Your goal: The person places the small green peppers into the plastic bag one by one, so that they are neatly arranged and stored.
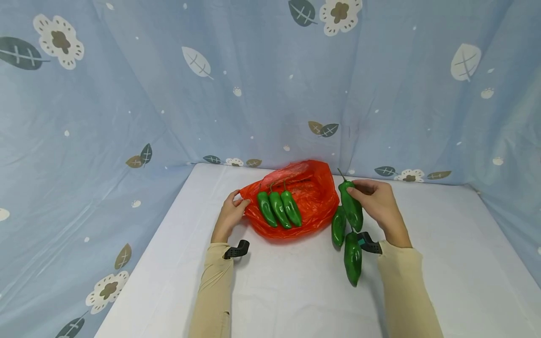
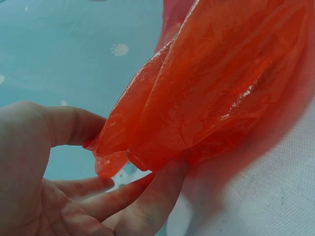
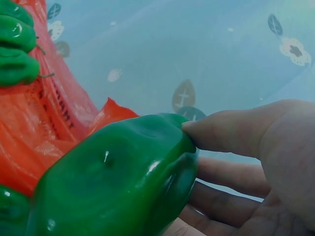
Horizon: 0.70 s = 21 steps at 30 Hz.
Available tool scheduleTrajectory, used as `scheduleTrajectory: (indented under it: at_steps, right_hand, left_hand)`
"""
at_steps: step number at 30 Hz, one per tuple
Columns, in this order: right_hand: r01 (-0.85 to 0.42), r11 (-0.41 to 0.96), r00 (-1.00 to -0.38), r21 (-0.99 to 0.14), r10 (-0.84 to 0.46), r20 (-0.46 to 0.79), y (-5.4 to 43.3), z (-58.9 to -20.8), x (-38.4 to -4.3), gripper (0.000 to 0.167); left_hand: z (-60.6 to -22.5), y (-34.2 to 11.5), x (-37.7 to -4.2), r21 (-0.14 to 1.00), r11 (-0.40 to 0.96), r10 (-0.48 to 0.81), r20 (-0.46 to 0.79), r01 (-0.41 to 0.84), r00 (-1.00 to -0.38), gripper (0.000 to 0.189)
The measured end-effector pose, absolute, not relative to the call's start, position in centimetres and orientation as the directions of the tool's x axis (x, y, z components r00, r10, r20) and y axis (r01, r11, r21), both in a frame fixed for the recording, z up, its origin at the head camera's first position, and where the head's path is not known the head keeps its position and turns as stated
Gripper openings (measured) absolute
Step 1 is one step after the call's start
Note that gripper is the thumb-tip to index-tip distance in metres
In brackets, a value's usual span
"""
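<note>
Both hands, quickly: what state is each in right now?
Left hand: holding the edge of the red plastic bag.
Right hand: holding a green chili pepper.

The left hand (image 1: 229,215) pinches, well apart from the right hand (image 1: 379,202), which grips; behind them, the left forearm (image 1: 213,293) and right forearm (image 1: 405,293) reach forward.

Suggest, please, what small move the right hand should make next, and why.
Perhaps move the held pepper left to the three peppers on the red bag: the right hand grips it beside the bag, whose edge the left hand holds.
</note>
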State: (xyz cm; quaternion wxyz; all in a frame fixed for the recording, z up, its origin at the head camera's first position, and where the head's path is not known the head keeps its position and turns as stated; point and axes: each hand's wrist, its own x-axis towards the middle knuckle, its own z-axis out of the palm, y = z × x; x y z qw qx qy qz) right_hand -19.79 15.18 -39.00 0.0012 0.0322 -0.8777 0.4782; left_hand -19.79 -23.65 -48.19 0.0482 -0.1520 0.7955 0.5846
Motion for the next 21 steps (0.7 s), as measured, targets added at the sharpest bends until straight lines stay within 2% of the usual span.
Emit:
scheduleTrajectory:
  at_steps: [21]
  right_hand:
    - [-0.133,0.482,-0.989,-0.866,-0.125,0.083,12.2,-37.9,-21.3,0.044]
  left_hand:
    - [-48.2,-23.6,-19.7,0.922,0.265,-0.175,-0.243,-0.283,-0.954,0.069]
